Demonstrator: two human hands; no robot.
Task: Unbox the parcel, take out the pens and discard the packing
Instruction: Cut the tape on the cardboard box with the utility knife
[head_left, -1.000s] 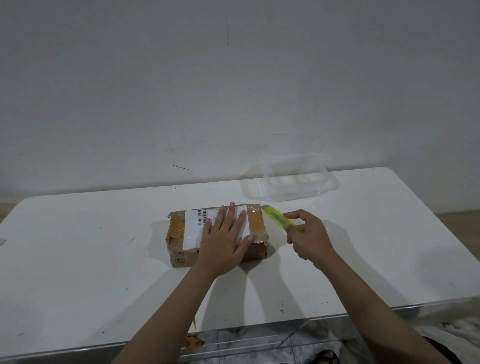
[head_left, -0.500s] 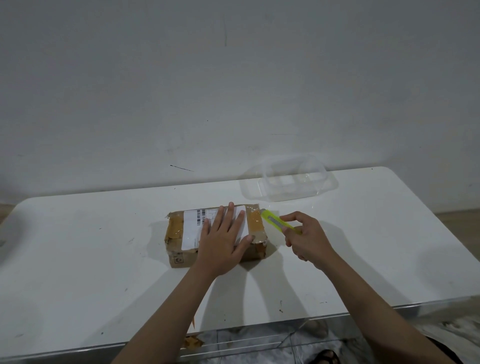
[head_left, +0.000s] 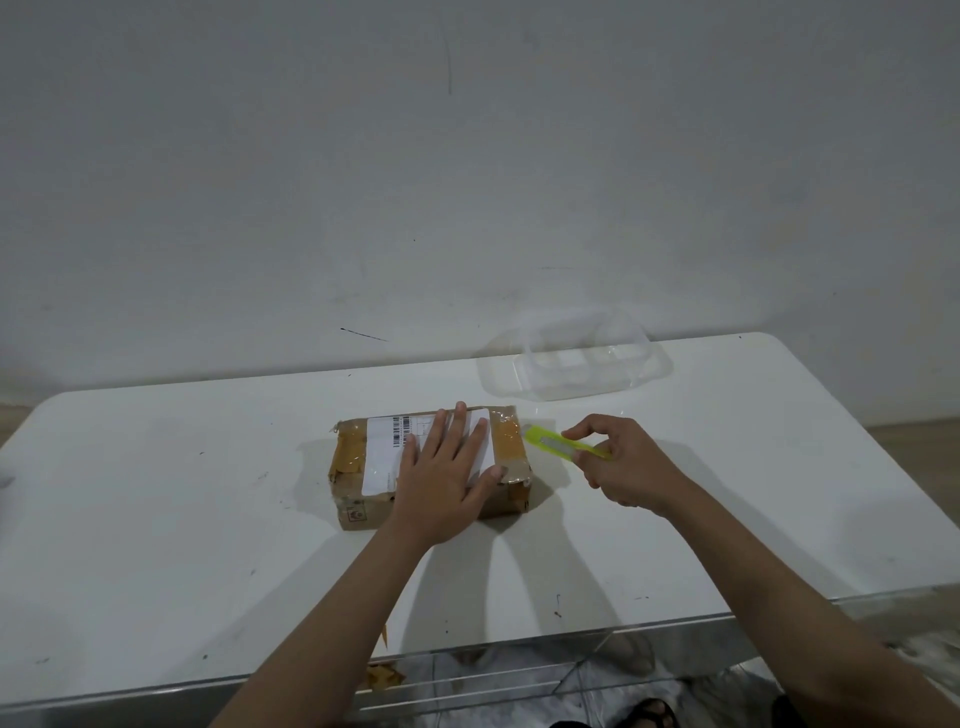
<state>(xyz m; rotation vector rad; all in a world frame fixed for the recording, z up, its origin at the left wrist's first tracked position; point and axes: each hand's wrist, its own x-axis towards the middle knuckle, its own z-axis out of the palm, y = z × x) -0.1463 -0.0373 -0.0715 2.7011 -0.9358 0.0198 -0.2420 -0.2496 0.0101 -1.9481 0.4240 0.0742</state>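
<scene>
A small cardboard parcel (head_left: 358, 462) wrapped in brown tape, with a white shipping label on top, lies closed in the middle of the white table (head_left: 156, 519). My left hand (head_left: 447, 473) rests flat on the parcel's top, fingers spread, pressing it down. My right hand (head_left: 623, 462) grips a yellow-green utility knife (head_left: 558, 441) just right of the parcel. The knife's tip points at the parcel's upper right edge. No pens are visible.
A clear plastic container (head_left: 576, 358) sits at the back right of the table by the wall. Under the table's front edge lie scraps of brown packing (head_left: 384, 675) on the floor, and a sandalled foot (head_left: 644, 714) shows.
My right hand and the knife have shifted slightly down along the parcel's right end. The left hand stays flat on the parcel.
</scene>
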